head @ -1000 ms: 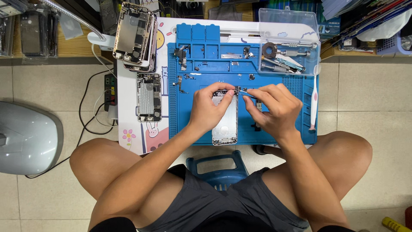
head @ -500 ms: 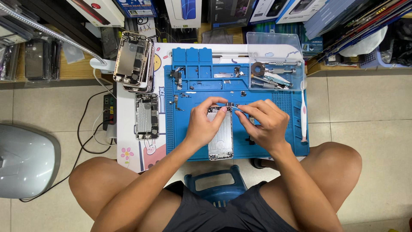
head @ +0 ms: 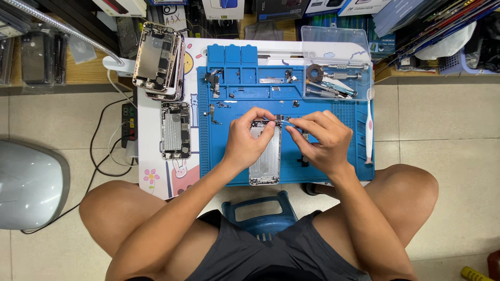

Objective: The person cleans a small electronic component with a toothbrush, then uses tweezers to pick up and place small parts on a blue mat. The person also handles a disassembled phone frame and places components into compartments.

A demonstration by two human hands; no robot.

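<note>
A silver phone housing (head: 265,158) lies lengthwise on a blue work mat (head: 224,99). My left hand (head: 247,139) rests on the housing's top left, fingers curled over its upper edge. My right hand (head: 320,140) is at the top right and pinches a thin metal tool (head: 279,120), likely tweezers, whose tip points at the housing's top edge. Both hands nearly meet there. What the tip touches is too small to tell.
Small parts and screws dot the mat's upper half. A clear lidded tray (head: 338,65) with screwdriver tools sits at the top right, a white toothbrush (head: 369,125) along the right edge. Opened phones (head: 174,130) (head: 156,60) lie left of the mat. A grey rounded object (head: 28,182) is on the floor.
The view has shifted slightly. My hands stay at the housing's top edge, with only small finger movement around the tool.
</note>
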